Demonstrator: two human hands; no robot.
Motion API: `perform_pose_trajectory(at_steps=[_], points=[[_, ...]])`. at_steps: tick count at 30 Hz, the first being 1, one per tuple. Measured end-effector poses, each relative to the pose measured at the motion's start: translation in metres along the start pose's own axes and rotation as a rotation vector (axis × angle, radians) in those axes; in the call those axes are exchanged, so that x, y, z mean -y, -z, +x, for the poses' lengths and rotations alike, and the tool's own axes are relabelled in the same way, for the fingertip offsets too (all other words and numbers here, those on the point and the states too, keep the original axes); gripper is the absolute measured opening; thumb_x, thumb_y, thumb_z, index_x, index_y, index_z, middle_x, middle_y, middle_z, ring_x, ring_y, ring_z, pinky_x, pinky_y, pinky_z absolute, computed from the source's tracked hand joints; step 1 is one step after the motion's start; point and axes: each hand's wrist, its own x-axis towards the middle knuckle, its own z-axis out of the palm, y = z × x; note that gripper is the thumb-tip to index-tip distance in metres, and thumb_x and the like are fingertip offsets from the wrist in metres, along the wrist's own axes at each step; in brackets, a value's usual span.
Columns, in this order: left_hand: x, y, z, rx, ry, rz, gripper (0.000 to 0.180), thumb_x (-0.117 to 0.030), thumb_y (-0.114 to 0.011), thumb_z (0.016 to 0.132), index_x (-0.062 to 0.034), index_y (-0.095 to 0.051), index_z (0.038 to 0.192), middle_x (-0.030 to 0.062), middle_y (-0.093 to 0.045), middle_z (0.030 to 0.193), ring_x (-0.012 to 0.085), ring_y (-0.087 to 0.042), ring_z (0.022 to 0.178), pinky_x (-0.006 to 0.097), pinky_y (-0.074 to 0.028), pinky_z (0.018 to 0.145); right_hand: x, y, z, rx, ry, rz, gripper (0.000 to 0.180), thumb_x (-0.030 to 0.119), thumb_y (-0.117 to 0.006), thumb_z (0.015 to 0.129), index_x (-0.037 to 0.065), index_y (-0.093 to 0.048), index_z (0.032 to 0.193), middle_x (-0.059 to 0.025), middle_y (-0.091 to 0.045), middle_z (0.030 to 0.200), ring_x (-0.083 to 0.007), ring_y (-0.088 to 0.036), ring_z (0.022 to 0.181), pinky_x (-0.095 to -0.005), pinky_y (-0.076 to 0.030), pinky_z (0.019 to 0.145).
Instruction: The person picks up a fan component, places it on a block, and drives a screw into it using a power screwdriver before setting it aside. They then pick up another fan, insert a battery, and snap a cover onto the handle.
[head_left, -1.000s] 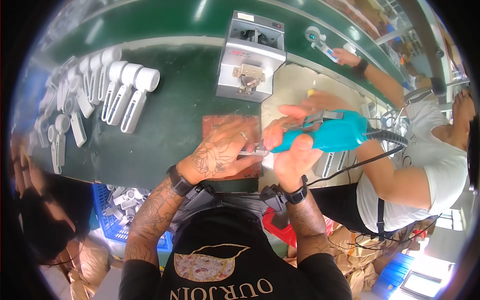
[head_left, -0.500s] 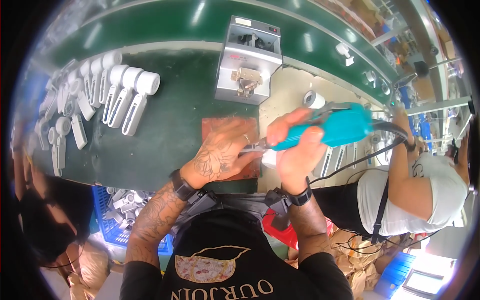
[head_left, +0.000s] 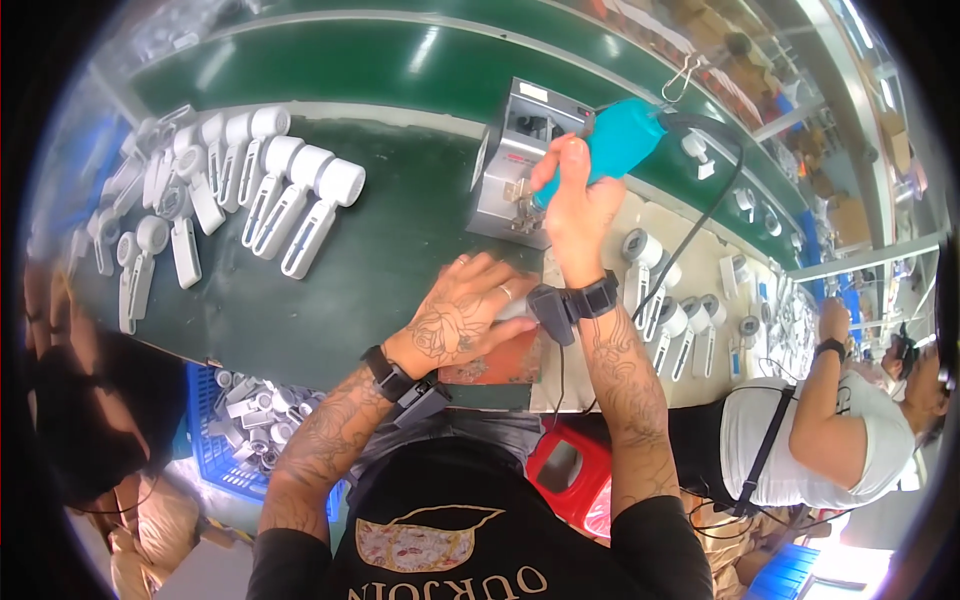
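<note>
In my right hand (head_left: 580,205) is a teal electric screwdriver (head_left: 625,135), gripped with the fingers wrapped round its body. Its tip end reaches the front of a grey screw feeder (head_left: 500,190), by the metal pick-up bracket (head_left: 522,205); the very tip is hard to make out. My left hand (head_left: 465,310) is closed over a pale handheld fan (head_left: 515,309) above a reddish-brown pad (head_left: 490,368). Most of that fan is hidden by my left fingers and the right wrist's strapped device.
White handheld fans (head_left: 315,215) lie in rows on the green mat at left; others (head_left: 690,335) lie to the right. A blue basket (head_left: 210,455) of parts and a red stool (head_left: 565,470) stand below. A cable (head_left: 735,170) trails from the screwdriver. A co-worker (head_left: 850,420) sits at right.
My right hand has carried the electric screwdriver up and away from the fan to the screw feeder. My left hand stays over the fan at the pad. The whole view has shifted slightly.
</note>
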Motion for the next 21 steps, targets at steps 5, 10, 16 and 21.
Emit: perform_pose_trajectory(at_steps=[5,10,16,21], points=[[0.002,0.001,0.001,0.006,0.003,-0.025,0.049,-0.036,-0.076,0.086,-0.0158,-0.066,0.13,0.0034,-0.066,0.114,0.0252,-0.057,0.108,0.043,-0.045,0.096,0.003,0.001,-0.005,-0.012,-0.039,-0.026,0.031,0.03,-0.056,0.106,0.0,-0.059,0.1,-0.0049,-0.059,0.07,-0.0145,-0.058,0.061,-0.0298,-0.046,0.056],[0.002,0.005,0.003,0.038,0.039,0.006,0.051,-0.035,-0.077,0.084,-0.0153,-0.067,0.13,0.0044,-0.065,0.115,0.0268,-0.057,0.109,0.045,-0.044,0.1,0.034,0.006,-0.027,-0.032,-0.099,0.02,0.034,0.031,-0.051,0.107,-0.001,-0.06,0.104,-0.0048,-0.059,0.068,-0.0141,-0.058,0.061,-0.0296,-0.047,0.057],[0.002,0.004,0.007,-0.014,-0.024,0.025,0.047,-0.035,-0.072,0.087,-0.0114,-0.066,0.126,0.0061,-0.063,0.108,0.0277,-0.056,0.103,0.044,-0.045,0.094,0.034,0.014,-0.021,-0.094,-0.023,-0.02,0.036,0.032,-0.049,0.108,-0.003,-0.061,0.109,-0.0039,-0.059,0.07,-0.0132,-0.058,0.063,-0.028,-0.047,0.058],[0.001,0.003,0.005,-0.012,-0.016,-0.011,0.047,-0.035,-0.073,0.086,-0.0112,-0.066,0.126,0.0062,-0.063,0.108,0.0282,-0.056,0.103,0.045,-0.045,0.095,0.011,-0.001,0.004,-0.033,0.043,-0.009,0.031,0.03,-0.056,0.106,0.0,-0.059,0.101,-0.0037,-0.059,0.07,-0.0133,-0.058,0.062,-0.0288,-0.047,0.058]])
